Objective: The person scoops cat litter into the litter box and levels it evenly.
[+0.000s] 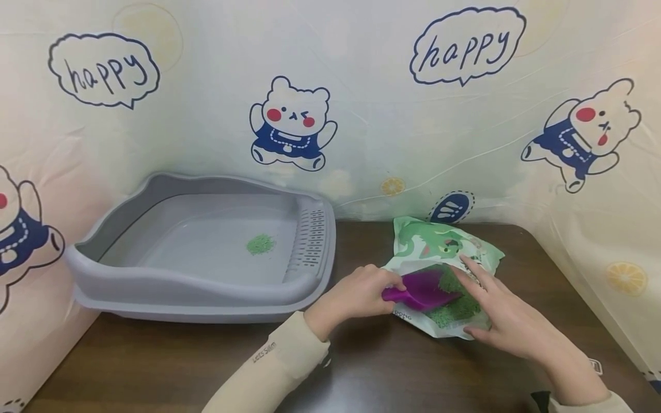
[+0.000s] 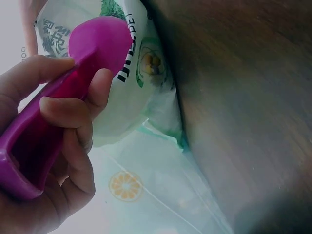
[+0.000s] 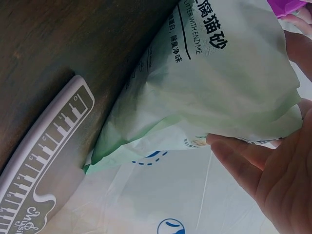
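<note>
Purple scoop [image 1: 427, 293], gripped by left hand [image 1: 365, 291], in mouth of bag [image 1: 431, 238] beside spread-fingered right hand [image 1: 511, 315]; apparently scooping step, next lift calling for level carriage.

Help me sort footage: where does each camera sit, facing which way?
Head: on the head, facing forward and down at the grey tray and bag; left hand, right hand and sleeves show.
Left wrist: on that wrist, facing the purple scoop; the gripping left hand shows.
Right wrist: on that wrist, facing the bag's side; the right hand shows.
Shared: head and left wrist both show the scoop and bag.
</note>
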The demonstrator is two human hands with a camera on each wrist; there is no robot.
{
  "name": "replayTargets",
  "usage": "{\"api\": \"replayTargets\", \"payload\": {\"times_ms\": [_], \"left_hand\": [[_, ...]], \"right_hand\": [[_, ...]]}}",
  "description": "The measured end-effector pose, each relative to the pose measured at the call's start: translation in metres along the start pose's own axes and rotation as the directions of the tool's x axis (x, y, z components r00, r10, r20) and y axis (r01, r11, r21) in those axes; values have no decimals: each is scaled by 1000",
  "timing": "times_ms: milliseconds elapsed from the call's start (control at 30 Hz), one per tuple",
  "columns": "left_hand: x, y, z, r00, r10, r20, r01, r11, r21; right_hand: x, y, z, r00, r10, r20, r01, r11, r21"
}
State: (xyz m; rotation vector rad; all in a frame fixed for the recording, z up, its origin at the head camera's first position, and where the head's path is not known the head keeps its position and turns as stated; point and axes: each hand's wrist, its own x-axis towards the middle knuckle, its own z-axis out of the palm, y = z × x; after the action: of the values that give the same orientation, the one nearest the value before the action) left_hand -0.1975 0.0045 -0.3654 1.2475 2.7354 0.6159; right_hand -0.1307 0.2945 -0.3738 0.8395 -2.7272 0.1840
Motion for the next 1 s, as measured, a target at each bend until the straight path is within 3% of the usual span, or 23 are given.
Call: {"api": "replayTargets", "payload": {"times_ms": [500,1000], "left_hand": [[18,8,11,998,27,-60,-24,999,38],[13,9,9,999,-10,-35,11,1000,20]], "right_hand": [[0,2,1,1000,12,11,-12,999,31],[1,0,3,1000,1,-11,-1,1000,22]]}}
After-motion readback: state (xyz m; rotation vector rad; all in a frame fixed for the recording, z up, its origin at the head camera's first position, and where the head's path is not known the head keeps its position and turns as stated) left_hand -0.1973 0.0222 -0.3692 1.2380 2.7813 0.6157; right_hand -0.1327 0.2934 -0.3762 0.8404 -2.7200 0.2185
